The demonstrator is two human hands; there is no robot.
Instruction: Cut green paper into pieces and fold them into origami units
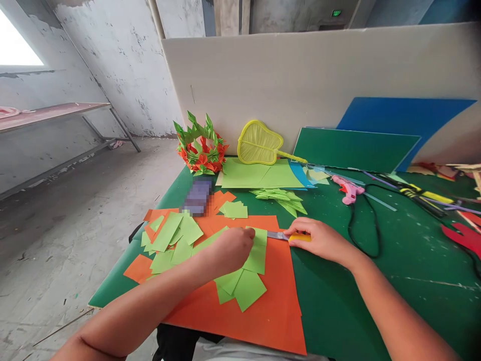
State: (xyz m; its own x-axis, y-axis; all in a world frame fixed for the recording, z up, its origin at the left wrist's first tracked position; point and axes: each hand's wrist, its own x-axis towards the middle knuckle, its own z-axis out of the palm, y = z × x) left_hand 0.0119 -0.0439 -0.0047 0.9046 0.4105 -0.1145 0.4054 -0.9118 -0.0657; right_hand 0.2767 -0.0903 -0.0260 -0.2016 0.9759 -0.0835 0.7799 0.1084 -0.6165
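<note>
Knife (276,235) gripped in right hand (319,239), blade by green paper (257,256) – cutting step, I'd guess; left hand (231,249) over it, can't tell if pinching – slicing needs steadiness

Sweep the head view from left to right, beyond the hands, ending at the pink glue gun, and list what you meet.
Side table → red-and-green folded-paper ornament → yellow leaf-shaped fan → pink glue gun.
</note>
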